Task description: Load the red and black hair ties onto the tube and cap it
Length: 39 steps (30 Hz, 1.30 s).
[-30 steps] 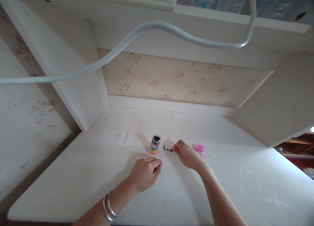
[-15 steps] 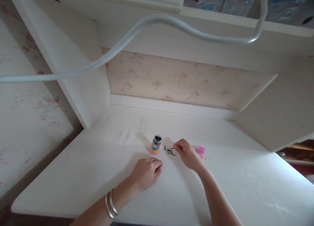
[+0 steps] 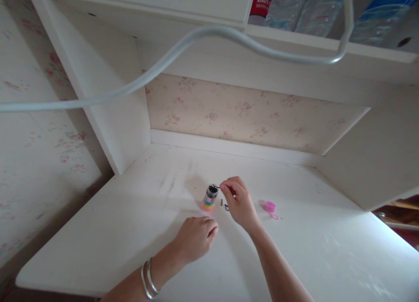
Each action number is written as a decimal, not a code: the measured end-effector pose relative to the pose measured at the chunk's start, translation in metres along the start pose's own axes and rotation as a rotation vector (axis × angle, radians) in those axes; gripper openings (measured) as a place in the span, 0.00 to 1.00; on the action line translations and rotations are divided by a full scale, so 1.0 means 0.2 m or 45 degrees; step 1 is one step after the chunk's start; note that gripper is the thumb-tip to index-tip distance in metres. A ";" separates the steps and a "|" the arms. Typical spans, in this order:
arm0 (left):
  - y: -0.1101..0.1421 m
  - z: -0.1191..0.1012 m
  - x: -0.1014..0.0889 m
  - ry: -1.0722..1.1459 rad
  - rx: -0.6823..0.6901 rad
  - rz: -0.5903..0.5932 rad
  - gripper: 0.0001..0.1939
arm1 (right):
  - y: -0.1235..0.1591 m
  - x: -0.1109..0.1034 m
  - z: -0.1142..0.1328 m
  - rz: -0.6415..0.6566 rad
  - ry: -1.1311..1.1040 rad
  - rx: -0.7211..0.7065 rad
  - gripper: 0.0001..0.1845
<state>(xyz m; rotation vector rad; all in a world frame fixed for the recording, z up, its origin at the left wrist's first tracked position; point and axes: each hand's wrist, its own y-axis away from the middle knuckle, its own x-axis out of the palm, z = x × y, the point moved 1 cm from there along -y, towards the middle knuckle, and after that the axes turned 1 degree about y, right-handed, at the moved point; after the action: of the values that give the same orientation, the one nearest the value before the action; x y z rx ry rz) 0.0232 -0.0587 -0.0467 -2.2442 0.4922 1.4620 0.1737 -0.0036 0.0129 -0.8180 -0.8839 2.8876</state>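
A small clear jar [image 3: 210, 198] stands upright on the white desk, with yellow, blue and pink bands low down and black stuff at its open mouth. My right hand [image 3: 238, 199] pinches a thin black elastic band [image 3: 216, 186] between thumb and forefinger, right at the jar's mouth. Several more small black bits, one of them a black band [image 3: 226, 207], lie between the jar and that hand, partly hidden by it. My left hand [image 3: 196, 236] rests on the desk in front of the jar, fingers curled closed, with nothing showing in it.
To the right lies a pink lid [image 3: 270, 206] with a pink loop. A pale cable [image 3: 209, 30] crosses the view above the desk [image 3: 137, 232]. White side panels and an overhead shelf with plastic bottles [image 3: 319, 14] enclose the back.
My right hand has moved left from the loose black bits to the jar's mouth, carrying a black elastic band. The left hand stays in place. The view has tilted slightly upward.
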 end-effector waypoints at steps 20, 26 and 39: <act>0.00 0.00 -0.01 0.020 -0.012 0.000 0.10 | -0.02 -0.03 0.03 0.176 0.113 -0.042 0.13; 0.00 -0.01 -0.01 0.044 -0.039 0.014 0.10 | -0.01 -0.04 0.02 0.144 0.071 0.005 0.13; -0.03 0.00 0.03 0.166 -0.118 -0.020 0.11 | 0.22 -0.14 -0.40 0.150 0.154 0.303 0.15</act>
<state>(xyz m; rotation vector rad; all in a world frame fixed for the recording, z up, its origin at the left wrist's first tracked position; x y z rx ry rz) 0.0285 -0.0527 -0.0521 -2.4218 0.4538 1.3622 0.2428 -0.0041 -0.0526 -1.0369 -0.4847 2.9251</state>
